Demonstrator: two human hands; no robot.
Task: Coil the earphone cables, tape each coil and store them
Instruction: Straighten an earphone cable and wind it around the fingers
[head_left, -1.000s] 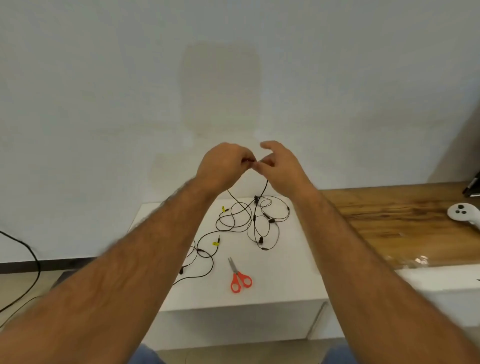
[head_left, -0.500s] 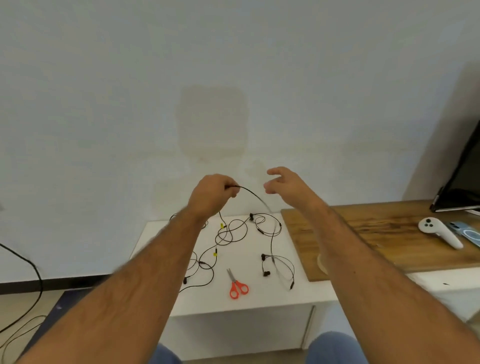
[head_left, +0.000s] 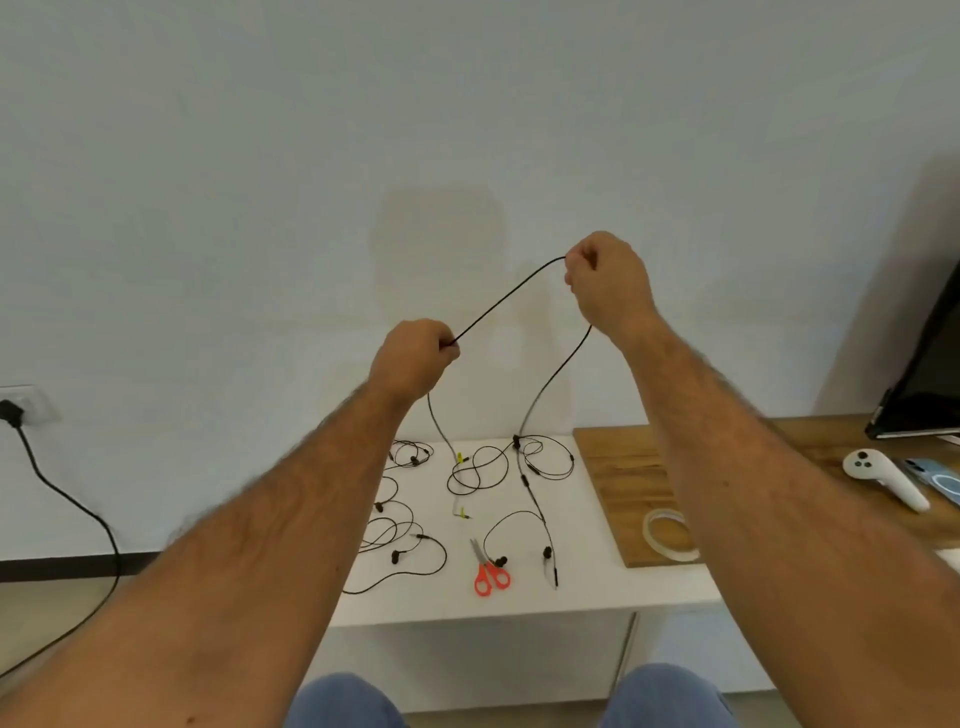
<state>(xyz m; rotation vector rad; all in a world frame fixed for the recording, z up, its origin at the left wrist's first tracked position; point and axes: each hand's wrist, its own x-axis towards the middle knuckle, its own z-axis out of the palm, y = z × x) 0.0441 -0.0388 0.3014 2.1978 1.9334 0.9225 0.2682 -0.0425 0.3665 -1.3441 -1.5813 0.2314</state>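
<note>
- Head view: the left hand and the right hand each pinch the same black earphone cable between closed fingertips, both raised in front of the wall, the right one higher
- Between the two pinches the cable runs as a taut slanted span; below the right hand it drops to the white table, and a second strand hangs from under the left hand down to a yellow-tipped plug
- Loose black earphone cables lie tangled on the table (the loops overlap, so I cannot count the sets)
- One pair of orange-handled scissors lies near the table's front edge, between the tangles
- One roll of clear tape rests on the wooden board to the right, partly behind the right forearm
- One white controller lies further right, just beside a blue phone
</note>
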